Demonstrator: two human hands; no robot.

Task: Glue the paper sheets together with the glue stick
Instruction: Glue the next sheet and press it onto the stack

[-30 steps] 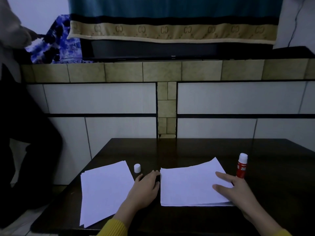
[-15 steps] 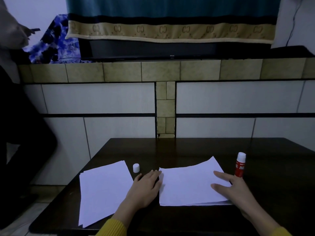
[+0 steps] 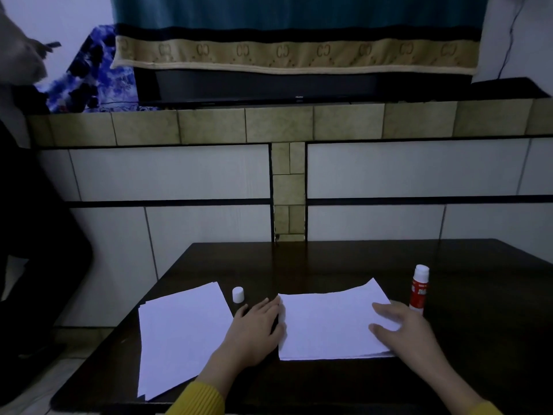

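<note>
Two stacks of white paper lie on a dark table (image 3: pixel 329 259). The right stack (image 3: pixel 326 322) has its far edge slightly curled up. My left hand (image 3: pixel 254 330) lies flat against that stack's left edge, fingers together. My right hand (image 3: pixel 404 327) rests open on its right side, fingers spread over the paper. The left stack (image 3: pixel 182 333) lies untouched, slightly fanned. A red glue stick (image 3: pixel 419 290), uncapped with its white tip up, stands just beyond my right hand. Its white cap (image 3: pixel 238 294) stands between the two stacks, beyond my left hand.
A tiled wall and ledge (image 3: pixel 278 124) rise behind the table. A dark screen under a teal cloth (image 3: pixel 293 34) sits on the ledge. Another person (image 3: pixel 21 181) in dark clothes stands at the far left, beside the table's left edge.
My hands have barely shifted on the right stack; the right hand has drawn slightly toward the paper's right edge. The person at the left has moved a little.
</note>
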